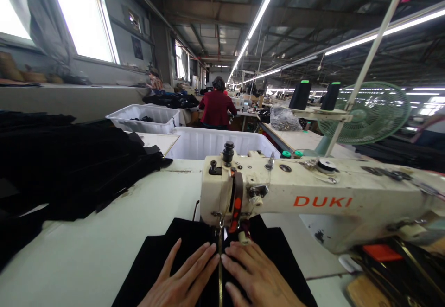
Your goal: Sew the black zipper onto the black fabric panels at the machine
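We have both hands flat and open on the black fabric (194, 251) — left hand (184, 279) and right hand (257, 277) side by side, fingertips nearly meeting just before the needle of the cream sewing machine (313, 195). The fabric lies spread on the pale table (104, 237) under the machine's head. Farther left sits a heap of dark cloth (69, 168) — beyond it, white bins (212, 142).

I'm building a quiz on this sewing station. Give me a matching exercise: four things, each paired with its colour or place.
1. black fabric
2. sewing machine
3. fan
4. white bin

a. green, at right
b. behind the machine
c. flat under both hands
d. cream with orange lettering

Pairs: 1-c, 2-d, 3-a, 4-b. The left hand and right hand lie open.
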A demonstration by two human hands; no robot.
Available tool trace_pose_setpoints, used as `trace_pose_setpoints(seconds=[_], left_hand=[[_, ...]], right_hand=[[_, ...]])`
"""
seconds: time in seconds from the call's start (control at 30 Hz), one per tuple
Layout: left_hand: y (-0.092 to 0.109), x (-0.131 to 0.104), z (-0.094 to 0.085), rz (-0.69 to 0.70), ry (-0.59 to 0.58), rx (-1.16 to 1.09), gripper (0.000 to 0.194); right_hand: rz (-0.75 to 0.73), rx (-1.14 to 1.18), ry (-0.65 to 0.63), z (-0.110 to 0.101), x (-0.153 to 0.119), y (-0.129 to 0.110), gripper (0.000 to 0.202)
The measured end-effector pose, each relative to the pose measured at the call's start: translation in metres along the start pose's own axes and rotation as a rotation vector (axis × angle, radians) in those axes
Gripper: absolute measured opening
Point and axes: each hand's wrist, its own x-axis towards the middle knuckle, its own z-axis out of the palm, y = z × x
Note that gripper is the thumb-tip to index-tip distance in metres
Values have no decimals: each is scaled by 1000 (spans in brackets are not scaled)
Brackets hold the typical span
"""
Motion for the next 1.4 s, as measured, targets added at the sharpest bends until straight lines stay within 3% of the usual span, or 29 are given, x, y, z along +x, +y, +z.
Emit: trace_pose_setpoints(seconds=[0.2,0.5,0.73,0.93,1.2,1.4], left_hand=[[0,2,0,-13,11,-32,61],[1,5,-2,-32,-66,57,58],[0,5,0,-10,-56,123,64],[3,12,-4,-61,-57,59,64],[5,17,-15,-141,-134,-41,72],[8,23,-24,-165,-117,-75,69]], right_hand=[[-7,-10,1,2,-1,2,36],[-30,-33,16,5,-2,3,36],[-42,-12,-77,2,0,7,37],[28,36,-128,-4,8,8,38],[41,52,-92,-10,9,9,37],[33,51,-76,-11,10,12,36]])
